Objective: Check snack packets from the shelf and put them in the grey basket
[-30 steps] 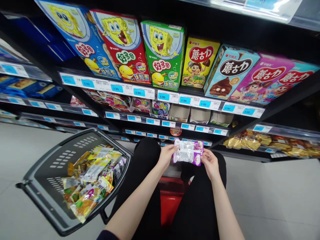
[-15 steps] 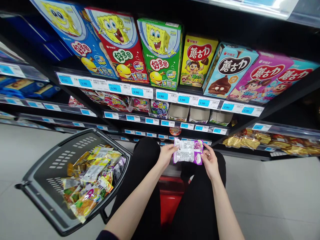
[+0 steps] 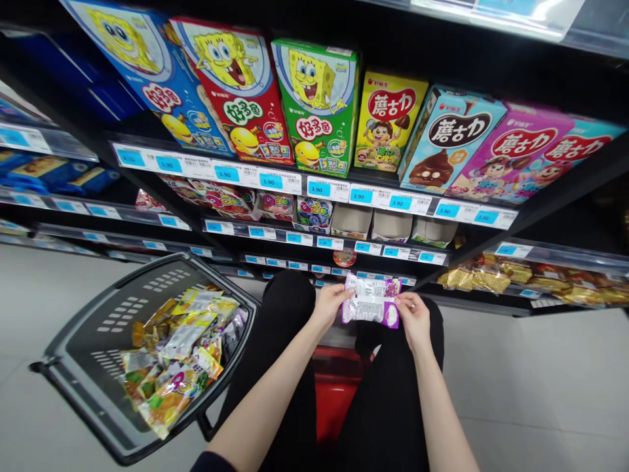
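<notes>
I hold a small purple and silver snack packet (image 3: 372, 301) flat between both hands, above my knees in black trousers. My left hand (image 3: 328, 307) pinches its left edge. My right hand (image 3: 414, 320) pinches its right edge. The packet's printed back faces up. It sits in front of the lowest shelves of a snack rack.
A dark grey shopping basket (image 3: 88, 314) at my lower left holds several snack packets (image 3: 177, 354). A red stool (image 3: 334, 393) shows between my legs. Shelves (image 3: 314, 190) with cartoon snack boxes and blue price tags fill the upper view. Pale floor tiles lie on both sides.
The packet and both hands have barely shifted; the view moved slightly. Both hands keep their grip on the packet.
</notes>
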`<state>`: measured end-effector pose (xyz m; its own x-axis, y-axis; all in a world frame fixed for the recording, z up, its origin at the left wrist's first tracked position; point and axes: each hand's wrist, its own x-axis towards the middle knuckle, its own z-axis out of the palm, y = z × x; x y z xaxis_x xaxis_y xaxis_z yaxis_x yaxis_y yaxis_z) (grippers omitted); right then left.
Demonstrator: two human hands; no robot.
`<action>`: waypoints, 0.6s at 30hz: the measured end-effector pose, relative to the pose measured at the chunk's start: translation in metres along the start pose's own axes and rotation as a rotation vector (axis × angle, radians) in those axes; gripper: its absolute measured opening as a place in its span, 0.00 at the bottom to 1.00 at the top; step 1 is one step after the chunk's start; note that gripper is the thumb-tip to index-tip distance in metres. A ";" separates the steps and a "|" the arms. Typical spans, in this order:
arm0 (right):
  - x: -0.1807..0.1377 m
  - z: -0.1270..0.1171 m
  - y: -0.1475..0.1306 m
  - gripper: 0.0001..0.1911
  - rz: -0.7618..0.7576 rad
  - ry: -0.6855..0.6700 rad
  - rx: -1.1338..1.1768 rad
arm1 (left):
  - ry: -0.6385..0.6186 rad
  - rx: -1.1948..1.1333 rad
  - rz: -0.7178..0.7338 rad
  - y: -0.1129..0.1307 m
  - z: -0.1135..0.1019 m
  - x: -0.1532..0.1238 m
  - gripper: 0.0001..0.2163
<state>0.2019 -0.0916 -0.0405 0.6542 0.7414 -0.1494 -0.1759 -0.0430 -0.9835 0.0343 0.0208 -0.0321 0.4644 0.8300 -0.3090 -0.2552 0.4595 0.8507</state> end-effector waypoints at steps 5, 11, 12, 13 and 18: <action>-0.003 0.003 -0.004 0.18 -0.083 0.095 0.021 | 0.027 -0.003 0.008 -0.003 0.004 0.000 0.12; -0.007 -0.001 -0.007 0.11 -0.152 0.035 -0.184 | 0.074 -0.046 0.004 0.001 0.003 0.002 0.14; -0.007 -0.001 -0.008 0.10 -0.157 0.010 -0.212 | 0.085 -0.042 0.003 0.002 0.002 0.002 0.14; -0.007 -0.001 -0.008 0.10 -0.164 -0.012 -0.236 | 0.089 -0.036 0.002 0.002 0.000 0.003 0.14; -0.005 -0.001 -0.006 0.10 -0.175 -0.076 -0.350 | 0.052 0.002 0.008 0.002 -0.003 0.003 0.13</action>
<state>0.2009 -0.0959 -0.0338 0.5935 0.8046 0.0189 0.2035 -0.1273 -0.9708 0.0327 0.0249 -0.0329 0.4181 0.8486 -0.3241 -0.2570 0.4527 0.8538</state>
